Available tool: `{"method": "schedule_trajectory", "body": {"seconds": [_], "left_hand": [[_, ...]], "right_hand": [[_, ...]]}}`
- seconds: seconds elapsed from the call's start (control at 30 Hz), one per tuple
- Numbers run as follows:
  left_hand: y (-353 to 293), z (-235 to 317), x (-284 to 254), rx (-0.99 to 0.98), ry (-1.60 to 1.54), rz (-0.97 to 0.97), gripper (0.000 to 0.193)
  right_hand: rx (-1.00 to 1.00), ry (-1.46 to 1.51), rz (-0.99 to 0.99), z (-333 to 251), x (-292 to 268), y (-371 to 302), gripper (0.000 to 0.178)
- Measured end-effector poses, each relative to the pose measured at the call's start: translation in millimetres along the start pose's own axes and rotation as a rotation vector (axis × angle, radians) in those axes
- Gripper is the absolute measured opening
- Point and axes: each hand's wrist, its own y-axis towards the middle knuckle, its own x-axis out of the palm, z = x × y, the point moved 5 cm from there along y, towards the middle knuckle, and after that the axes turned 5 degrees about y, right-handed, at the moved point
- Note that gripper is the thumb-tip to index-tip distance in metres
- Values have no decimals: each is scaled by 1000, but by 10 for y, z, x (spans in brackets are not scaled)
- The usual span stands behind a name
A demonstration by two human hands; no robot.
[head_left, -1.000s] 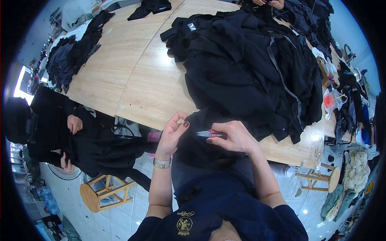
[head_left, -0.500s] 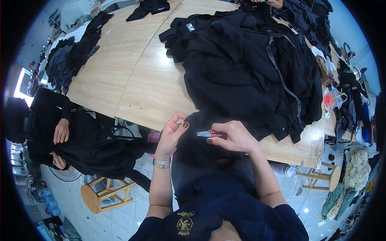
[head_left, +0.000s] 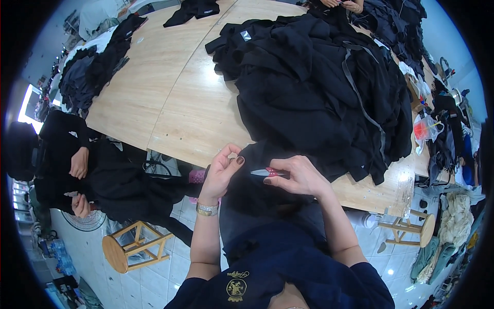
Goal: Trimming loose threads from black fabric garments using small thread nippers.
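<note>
My left hand point(head_left: 221, 175) pinches the edge of a black garment point(head_left: 249, 193) that hangs over the table's near edge and across my lap. In my right hand point(head_left: 303, 176) is a pair of thread snips point(head_left: 261, 172) with red handles, gripped between thumb and fingers. Their blades are pressed together and point left toward my left fingertips, just above the dark cloth. Beyond both hands, a large heap of black garments point(head_left: 309, 87) covers the right part of the table. A grey strip runs over the heap, and a small white label shows at its far left.
The pale wooden table point(head_left: 154, 110) stretches away ahead. At left a co-worker's hands point(head_left: 80, 164) handle black cloth beside a wooden stool point(head_left: 116, 253). Another person's hands point(head_left: 350, 5) are at the far edge. A second stool point(head_left: 426, 229) and a plastic bag point(head_left: 426, 127) stand right.
The snips' blades have gone from slightly apart to together. My hands stay almost in place. The co-worker at left has shifted their hands and the black cloth.
</note>
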Motion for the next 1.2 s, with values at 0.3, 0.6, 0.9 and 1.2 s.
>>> {"method": "schedule_trajectory", "body": {"seconds": [0.3,0.6,0.9,1.2], "left_hand": [[-21,82,41,-29,173,133,13],[-48,289,163,30,436,250,16],[-50,358,218,12,599,317,16],[-19,298,157,25,559,305,13]], "right_hand": [[57,21,57,-34,-40,-14,36],[-28,-107,103,-155,-40,4,34],[-66,-174,140,-202,-63,-3,32],[37,-3,268,-100,-76,-35,34]]}}
